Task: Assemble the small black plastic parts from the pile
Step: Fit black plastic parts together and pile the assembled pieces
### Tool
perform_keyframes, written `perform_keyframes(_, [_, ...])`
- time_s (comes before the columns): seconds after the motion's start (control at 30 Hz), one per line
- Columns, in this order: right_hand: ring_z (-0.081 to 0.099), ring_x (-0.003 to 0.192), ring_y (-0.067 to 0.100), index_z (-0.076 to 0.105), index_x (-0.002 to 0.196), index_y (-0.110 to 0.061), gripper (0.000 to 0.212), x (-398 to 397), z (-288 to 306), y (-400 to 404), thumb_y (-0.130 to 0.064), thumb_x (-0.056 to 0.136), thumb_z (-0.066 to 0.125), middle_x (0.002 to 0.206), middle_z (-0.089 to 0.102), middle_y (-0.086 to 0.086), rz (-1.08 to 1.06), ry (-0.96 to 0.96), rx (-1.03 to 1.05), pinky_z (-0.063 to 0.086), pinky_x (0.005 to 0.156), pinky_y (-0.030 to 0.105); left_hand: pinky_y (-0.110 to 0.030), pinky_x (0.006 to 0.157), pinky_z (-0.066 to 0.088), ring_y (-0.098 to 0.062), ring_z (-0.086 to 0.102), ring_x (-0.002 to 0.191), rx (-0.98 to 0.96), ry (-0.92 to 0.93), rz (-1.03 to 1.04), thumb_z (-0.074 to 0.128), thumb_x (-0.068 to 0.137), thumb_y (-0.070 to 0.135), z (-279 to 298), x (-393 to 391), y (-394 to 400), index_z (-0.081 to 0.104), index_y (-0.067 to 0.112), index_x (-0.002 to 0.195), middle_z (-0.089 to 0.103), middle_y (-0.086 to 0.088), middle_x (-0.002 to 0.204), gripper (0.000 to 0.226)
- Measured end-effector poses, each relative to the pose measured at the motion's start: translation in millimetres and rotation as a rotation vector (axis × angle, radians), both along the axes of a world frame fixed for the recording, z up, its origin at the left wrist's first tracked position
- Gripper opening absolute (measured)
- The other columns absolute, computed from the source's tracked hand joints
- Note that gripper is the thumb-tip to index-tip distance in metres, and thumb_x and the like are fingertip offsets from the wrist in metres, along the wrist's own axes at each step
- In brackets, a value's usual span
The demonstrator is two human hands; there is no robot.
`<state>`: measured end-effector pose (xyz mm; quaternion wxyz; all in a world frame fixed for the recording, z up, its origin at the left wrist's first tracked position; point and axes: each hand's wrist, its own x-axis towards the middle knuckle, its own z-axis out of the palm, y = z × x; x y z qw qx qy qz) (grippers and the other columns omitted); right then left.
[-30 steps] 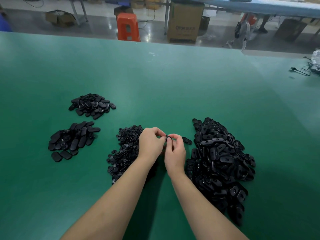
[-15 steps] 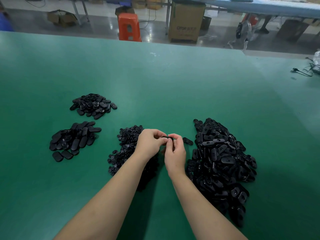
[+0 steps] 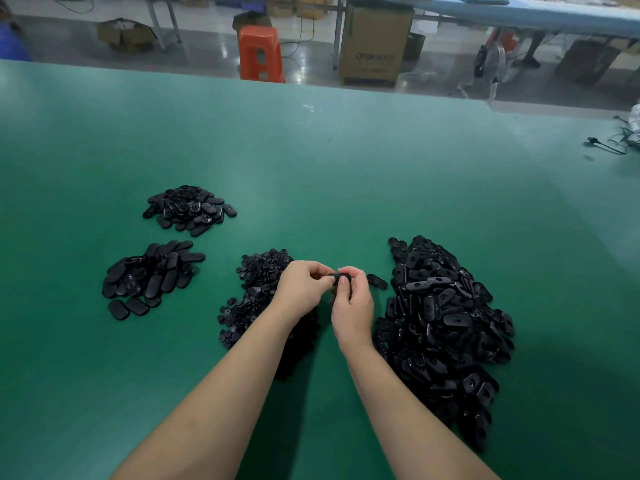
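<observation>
I have one small black part (image 3: 337,279) pinched between both hands, held just above the green table (image 3: 346,168). My left hand (image 3: 302,289) curls round its left end and my right hand (image 3: 353,306) pinches the right end, thumb on top (whether a second piece is already seated inside I cannot tell). Just right of my right hand lies a stray oval piece (image 3: 376,281), and beyond it the big pile of oval shells (image 3: 443,317). Under my left wrist sits the pile of small round pieces (image 3: 256,296); two smaller heaps (image 3: 152,278) lie well to the left. My worry: uneven thumb pressure could skew the fit, and the part could pop free into either neighbouring pile and be lost.
</observation>
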<state>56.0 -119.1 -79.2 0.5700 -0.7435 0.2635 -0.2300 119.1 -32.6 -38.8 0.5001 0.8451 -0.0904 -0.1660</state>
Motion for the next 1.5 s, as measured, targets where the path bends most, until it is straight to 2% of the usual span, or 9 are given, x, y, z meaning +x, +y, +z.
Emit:
perform_keyframes(0.1, [0.062,0.084,0.007,0.056,0.098,-0.030,0.020,0,-1,0,-0.012,0.103,0.048,0.090,0.066,-0.011,0.007,-0.003,-0.003,0.049,0.076,0.028,-0.017,0.045,0.041,-0.005,0.052,0.041,0.000,0.014,-0.013,0.071,0.092,0.018,1,0,2,0.077,0.018,0.094,0.070,0.009,0.070,0.007])
perform_keyframes(0.23, [0.061,0.083,-0.005,0.056,0.097,-0.031,0.021,0,0,-1,-0.012,0.103,0.049,0.088,0.066,-0.014,0.001,0.001,-0.004,0.046,0.073,0.020,-0.019,0.043,0.041,-0.015,0.054,0.038,0.019,0.021,-0.022,0.070,0.092,0.019,3,0,2,0.074,0.017,0.092,0.076,0.002,0.078,0.005])
perform_keyframes(0.37, [0.064,0.087,0.003,0.057,0.098,-0.030,0.020,0,0,-1,-0.013,0.103,0.049,0.091,0.068,-0.012,0.005,0.005,0.015,0.051,0.080,0.028,-0.017,0.042,0.040,-0.014,0.056,0.037,0.059,0.032,-0.007,0.071,0.090,0.020,6,0,1,0.072,0.019,0.085,0.076,0.004,0.078,0.005])
perform_keyframes(0.67, [0.060,0.085,-0.002,0.055,0.096,-0.035,0.021,0,1,-1,-0.016,0.103,0.049,0.090,0.067,-0.016,-0.010,0.038,0.002,0.045,0.074,0.024,-0.015,0.039,0.039,-0.014,0.061,0.038,0.073,0.091,0.027,0.072,0.085,0.018,11,-1,-4,0.071,0.018,0.077,0.075,0.005,0.072,0.008])
perform_keyframes(0.8, [0.062,0.084,0.008,0.055,0.100,-0.030,0.011,-1,1,-1,-0.020,0.102,0.051,0.091,0.067,-0.010,-0.007,0.037,0.006,0.046,0.073,0.028,-0.015,0.039,0.040,-0.015,0.063,0.039,0.074,0.080,0.026,0.074,0.086,0.021,11,-1,-5,0.071,0.018,0.078,0.073,0.004,0.072,0.010])
perform_keyframes(1.07, [0.061,0.080,0.009,0.056,0.101,-0.026,0.006,-1,1,-1,-0.020,0.101,0.054,0.086,0.066,-0.009,0.014,0.032,-0.034,0.047,0.071,0.029,-0.018,0.043,0.043,-0.017,0.067,0.044,0.101,0.037,-0.022,0.065,0.095,0.020,11,-3,1,0.071,0.022,0.085,0.075,0.008,0.080,0.012])
perform_keyframes(1.27, [0.061,0.080,0.003,0.054,0.095,-0.033,0.015,-1,1,1,-0.020,0.102,0.050,0.087,0.066,-0.012,0.026,0.040,-0.023,0.047,0.070,0.028,-0.019,0.047,0.047,-0.016,0.066,0.044,0.118,-0.017,-0.051,0.067,0.092,0.023,12,-3,4,0.071,0.021,0.085,0.075,0.005,0.084,0.008])
perform_keyframes(1.37, [0.059,0.079,0.001,0.058,0.093,-0.032,0.022,-1,3,1,-0.017,0.102,0.045,0.084,0.066,-0.014,0.009,0.032,0.042,0.048,0.072,0.030,-0.022,0.054,0.047,-0.007,0.057,0.044,0.198,-0.153,-0.094,0.068,0.090,0.029,14,-5,2,0.073,0.023,0.091,0.073,0.004,0.074,0.008])
perform_keyframes(1.5, [0.061,0.084,0.006,0.059,0.103,-0.029,0.018,-1,4,2,-0.020,0.104,0.043,0.091,0.067,-0.010,-0.002,0.025,0.087,0.047,0.075,0.033,-0.028,0.061,0.042,-0.018,0.059,0.069,0.407,-0.379,-0.160,0.061,0.091,0.033,16,-5,2,0.073,0.026,0.099,0.070,0.005,0.079,0.016])
